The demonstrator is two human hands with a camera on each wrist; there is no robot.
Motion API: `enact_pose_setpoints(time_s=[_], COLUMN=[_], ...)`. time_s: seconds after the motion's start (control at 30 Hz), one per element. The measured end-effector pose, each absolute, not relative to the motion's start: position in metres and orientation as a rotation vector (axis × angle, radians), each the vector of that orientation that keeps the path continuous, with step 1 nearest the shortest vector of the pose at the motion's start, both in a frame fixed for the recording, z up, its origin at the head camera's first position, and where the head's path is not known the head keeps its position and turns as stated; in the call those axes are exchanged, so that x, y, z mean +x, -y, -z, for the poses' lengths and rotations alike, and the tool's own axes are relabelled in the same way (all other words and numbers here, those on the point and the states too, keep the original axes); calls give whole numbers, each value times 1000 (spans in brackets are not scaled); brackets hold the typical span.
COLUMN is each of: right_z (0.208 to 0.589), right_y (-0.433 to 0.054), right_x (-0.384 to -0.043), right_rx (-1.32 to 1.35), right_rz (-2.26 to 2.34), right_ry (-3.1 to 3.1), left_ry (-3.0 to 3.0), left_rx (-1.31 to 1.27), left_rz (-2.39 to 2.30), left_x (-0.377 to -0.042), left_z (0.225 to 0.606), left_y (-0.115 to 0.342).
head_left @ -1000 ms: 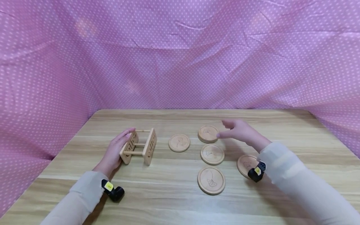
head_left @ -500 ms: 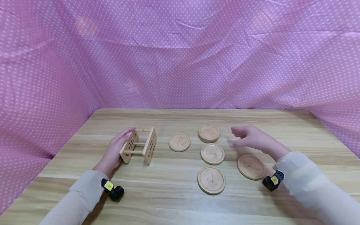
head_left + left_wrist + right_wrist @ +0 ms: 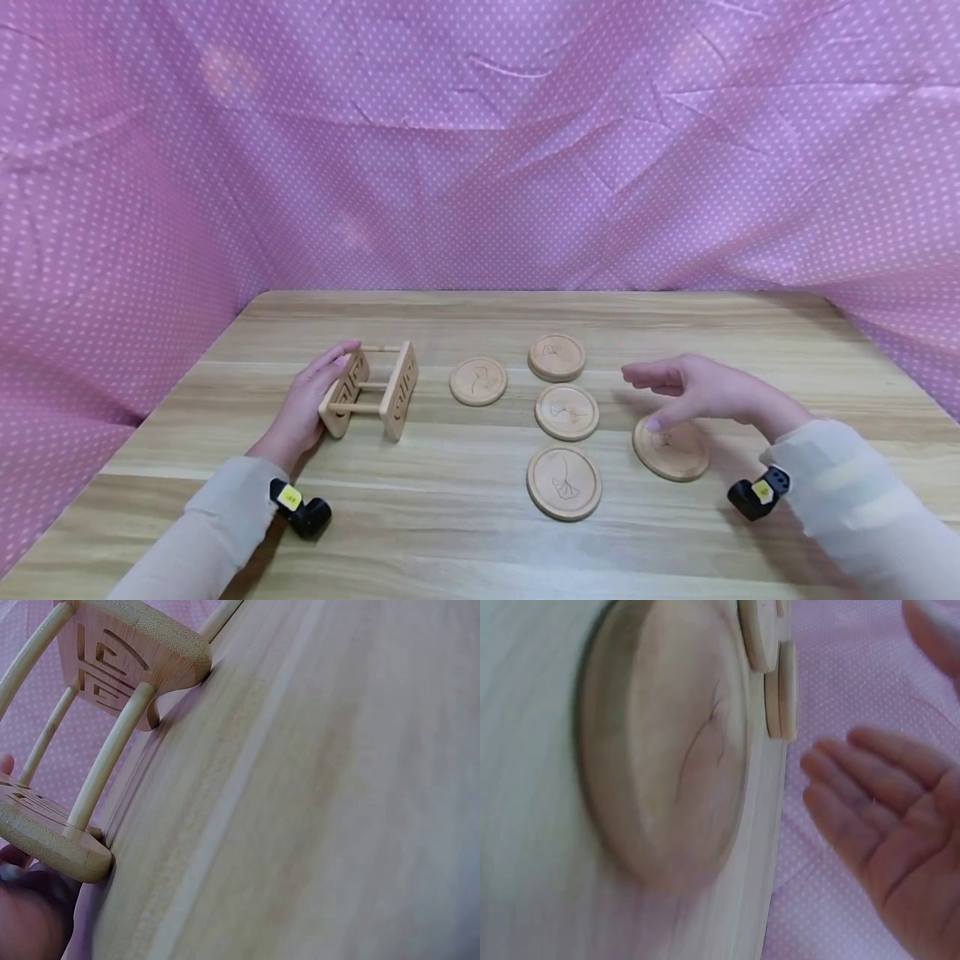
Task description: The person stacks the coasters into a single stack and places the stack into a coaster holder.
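Note:
My left hand [image 3: 303,408] holds the left side panel of a wooden coaster rack [image 3: 401,392], which has carved panels joined by round rods. In the left wrist view, the rack [image 3: 127,652] stands on the table, with the thumb [image 3: 34,922] near its lower end. My right hand [image 3: 705,387] hovers with spread fingers over the near-left edge of a round wooden coaster [image 3: 675,454], which bears an engraved leaf. In the right wrist view, that coaster [image 3: 682,742] lies flat, and the right hand's palm [image 3: 922,847] is apart from it, holding nothing.
Between the hands lie a coaster [image 3: 478,381] beside the rack, a coaster [image 3: 567,412] in the middle and another coaster [image 3: 564,483] nearer. The far coaster [image 3: 557,357] looks like two stacked. Pink dotted cloth [image 3: 480,208] hangs behind the wooden table [image 3: 420,533].
My right hand has moved away from the far coaster stack, to the right and nearer, over the rightmost coaster. The left hand and the rack have stayed still.

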State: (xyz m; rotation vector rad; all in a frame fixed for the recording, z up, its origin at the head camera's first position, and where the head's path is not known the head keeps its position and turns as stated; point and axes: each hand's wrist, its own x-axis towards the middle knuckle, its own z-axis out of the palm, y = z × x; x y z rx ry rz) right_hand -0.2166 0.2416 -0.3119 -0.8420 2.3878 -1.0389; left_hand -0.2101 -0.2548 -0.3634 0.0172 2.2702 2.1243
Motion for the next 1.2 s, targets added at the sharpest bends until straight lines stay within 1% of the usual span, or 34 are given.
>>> enact_pose_setpoints(time_s=[0.13, 0.47, 0.73, 0.97, 1.2], right_z=[314, 329, 341, 341, 340], right_y=[-251, -274, -287, -286, -284], right_x=[-215, -217, -220, -217, -218], right_rx=[-912, -928, -1097, -1041, -1059], right_rz=[1014, 1090, 1112, 973, 896], right_ry=[-2343, -2216, -2051, -2159, -2165], left_ry=[-2272, -2264, -2261, -2264, -2267], left_rx=[13, -2, -12, -8, -2], left_rz=[-2126, -2124, -2127, -2127, -2132], left_x=[-210, -207, -206, -206, -207], left_z=[363, 364, 364, 364, 363], left_y=[254, 252, 252, 252, 251])
